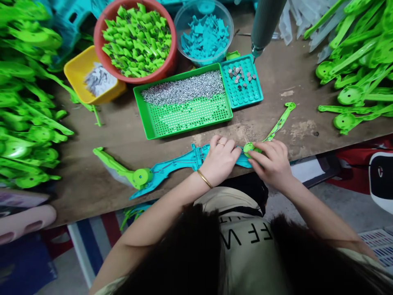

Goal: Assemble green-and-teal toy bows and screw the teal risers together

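Note:
A blue plastic bow-shaped frame [172, 164] lies along the table's front edge, with thin wires running over it. A green arm with a round hub [141, 178] sits at its left end. My left hand [222, 157] is closed over the right half of the frame, its fingers curled on the plastic. At the frame's right end, my right hand [272, 162] grips a second green arm [281, 123] by its round hub, thumb and fingers bent around it. That arm points up and away to the right. My fingers partly hide the joint between hub and frame.
Ahead stand a green tray [184, 119] of screws, a blue tray [245, 88] with small metal discs, a red bowl [135, 78], a yellow box [92, 96] and a clear tub [204, 55]. An electric screwdriver [265, 26] hangs above. Green parts [27, 110] pile up left and right.

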The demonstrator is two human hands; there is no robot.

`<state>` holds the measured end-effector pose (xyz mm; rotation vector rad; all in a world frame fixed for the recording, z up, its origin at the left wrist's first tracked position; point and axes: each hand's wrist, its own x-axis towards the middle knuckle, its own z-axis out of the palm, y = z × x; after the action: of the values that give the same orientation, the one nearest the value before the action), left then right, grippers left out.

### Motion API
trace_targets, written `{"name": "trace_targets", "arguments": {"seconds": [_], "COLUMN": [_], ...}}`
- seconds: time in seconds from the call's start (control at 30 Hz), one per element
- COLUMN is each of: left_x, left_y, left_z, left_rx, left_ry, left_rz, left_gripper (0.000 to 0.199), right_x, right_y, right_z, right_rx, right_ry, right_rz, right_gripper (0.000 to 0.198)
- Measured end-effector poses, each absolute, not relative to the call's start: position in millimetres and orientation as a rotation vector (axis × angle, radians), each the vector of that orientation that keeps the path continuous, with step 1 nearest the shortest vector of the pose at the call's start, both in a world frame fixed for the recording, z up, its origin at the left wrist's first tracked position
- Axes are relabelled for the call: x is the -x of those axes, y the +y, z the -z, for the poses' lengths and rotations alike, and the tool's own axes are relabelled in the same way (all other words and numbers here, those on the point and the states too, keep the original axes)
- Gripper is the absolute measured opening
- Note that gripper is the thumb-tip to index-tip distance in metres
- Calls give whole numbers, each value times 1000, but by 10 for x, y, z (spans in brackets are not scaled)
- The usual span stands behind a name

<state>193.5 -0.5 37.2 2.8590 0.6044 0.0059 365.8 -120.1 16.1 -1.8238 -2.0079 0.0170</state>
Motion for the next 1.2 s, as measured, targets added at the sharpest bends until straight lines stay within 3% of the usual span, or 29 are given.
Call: {"name": "trace_targets", "arguments": {"seconds": [0.33, 0.8, 1.2], "left_x": [-1983, -1992, -1720], "left_y": [28, 67, 173], "left_z": [-349, -455, -423], "left_rx": [-2676, -2755, -2522], "left_ry": [755, 746, 735], "left_rz": [0, -4, 108], "left_gripper": [23, 21, 34], "right_x": [-3665, -3457, -3328], "right_y": [-1155, -1049, -960], "right_z": [-151, -354, -371], "right_rx": [1759, 2046, 1944], "right_ry": [-2113, -2219, -2105], "right_rz": [46, 84, 6], "right_gripper": [29, 32, 24]}}
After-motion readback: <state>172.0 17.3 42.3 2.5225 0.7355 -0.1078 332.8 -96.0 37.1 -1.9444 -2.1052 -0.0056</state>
